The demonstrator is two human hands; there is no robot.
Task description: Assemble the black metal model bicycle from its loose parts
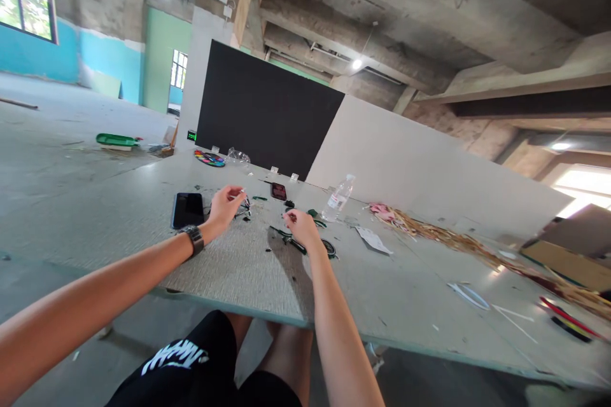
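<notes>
My left hand (226, 205), with a black watch on the wrist, is raised just over the table. Its thumb and fingers pinch together at something small and pale that I cannot make out. A thin, dark wheel-like piece (245, 206) shows right beside the fingertips. To the right, my right hand (301, 227) has its fingertips drawn together too; what they hold is too small to name. Beneath it lie a dark elongated piece (296, 245) and a small dark wheel (328, 247), partly covered by my forearm. Several small dark bits are scattered between the hands.
A large black phone (188, 210) lies left, a smaller one (278, 191) farther back. A clear bottle (338, 200) stands beyond my right hand, near a paper sheet (373, 240). A colourful palette (210, 158) and crumpled plastic (237, 156) sit by the upright black panel (267, 108).
</notes>
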